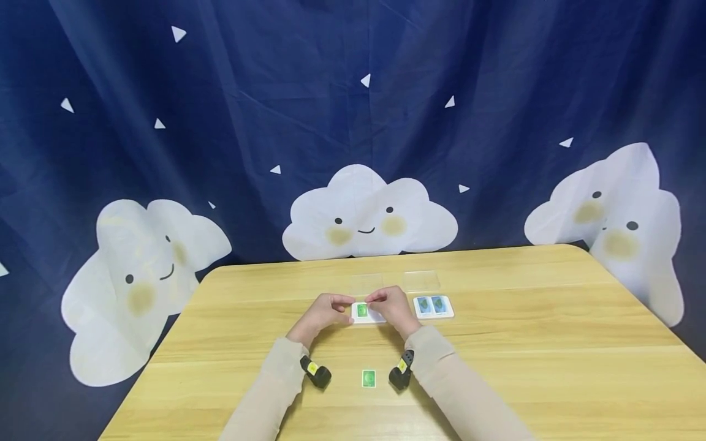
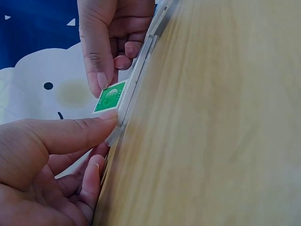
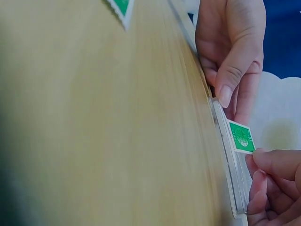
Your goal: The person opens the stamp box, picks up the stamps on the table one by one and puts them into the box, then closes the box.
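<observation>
A green stamp (image 1: 361, 310) with a white perforated border lies at the left part of a flat white case (image 1: 376, 316) on the table. My left hand (image 1: 325, 313) holds the case's left end between thumb and fingers. From the other side, my right hand (image 1: 393, 308) pinches the stamp's edge with thumb and fingertip. In the left wrist view the stamp (image 2: 111, 97) is tilted up against the case edge (image 2: 136, 89). The right wrist view shows the right thumb (image 3: 277, 162) at a corner of the stamp (image 3: 241, 136).
A second green stamp (image 1: 368, 378) lies on the wooden table (image 1: 513, 343) between my forearms. To the right sits a white case with two blue stamps (image 1: 432, 306). Two clear lids (image 1: 421, 281) (image 1: 366, 282) lie behind. A dark blue cloud-printed curtain (image 1: 309, 110) hangs beyond the table.
</observation>
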Demonstrator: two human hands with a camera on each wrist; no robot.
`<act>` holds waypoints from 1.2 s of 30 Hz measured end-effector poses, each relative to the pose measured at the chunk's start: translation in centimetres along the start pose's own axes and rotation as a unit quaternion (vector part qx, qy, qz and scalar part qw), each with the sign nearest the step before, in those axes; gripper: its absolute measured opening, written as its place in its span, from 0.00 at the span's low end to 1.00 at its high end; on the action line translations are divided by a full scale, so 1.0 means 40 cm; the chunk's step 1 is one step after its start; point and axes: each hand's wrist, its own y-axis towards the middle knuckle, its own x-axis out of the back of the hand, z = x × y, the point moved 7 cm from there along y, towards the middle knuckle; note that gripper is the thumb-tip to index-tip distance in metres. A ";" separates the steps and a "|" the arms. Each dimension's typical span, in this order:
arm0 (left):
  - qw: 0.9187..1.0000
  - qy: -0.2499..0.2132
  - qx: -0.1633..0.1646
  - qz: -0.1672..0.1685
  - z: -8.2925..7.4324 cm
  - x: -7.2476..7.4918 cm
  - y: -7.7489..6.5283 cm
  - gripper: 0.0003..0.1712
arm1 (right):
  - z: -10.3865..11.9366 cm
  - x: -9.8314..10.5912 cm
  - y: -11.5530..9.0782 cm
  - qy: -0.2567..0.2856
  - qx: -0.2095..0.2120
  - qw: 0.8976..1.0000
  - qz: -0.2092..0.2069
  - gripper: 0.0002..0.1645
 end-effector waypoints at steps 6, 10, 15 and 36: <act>1.000 0.003 0.002 0.003 0.004 0.000 -0.002 0.27 | -0.008 -0.003 0.001 0.000 0.004 1.000 -0.021 0.05; 1.000 -0.002 0.005 0.001 0.009 -0.001 0.000 0.27 | -0.013 -0.006 0.000 -0.004 0.010 0.999 -0.030 0.05; 1.000 -0.001 0.002 0.000 0.010 -0.002 0.002 0.26 | -0.013 -0.006 -0.002 -0.009 0.010 0.999 -0.039 0.05; 1.000 0.003 0.005 -0.002 0.005 -0.001 0.001 0.27 | -0.011 0.014 -0.005 -0.004 0.009 0.999 -0.047 0.05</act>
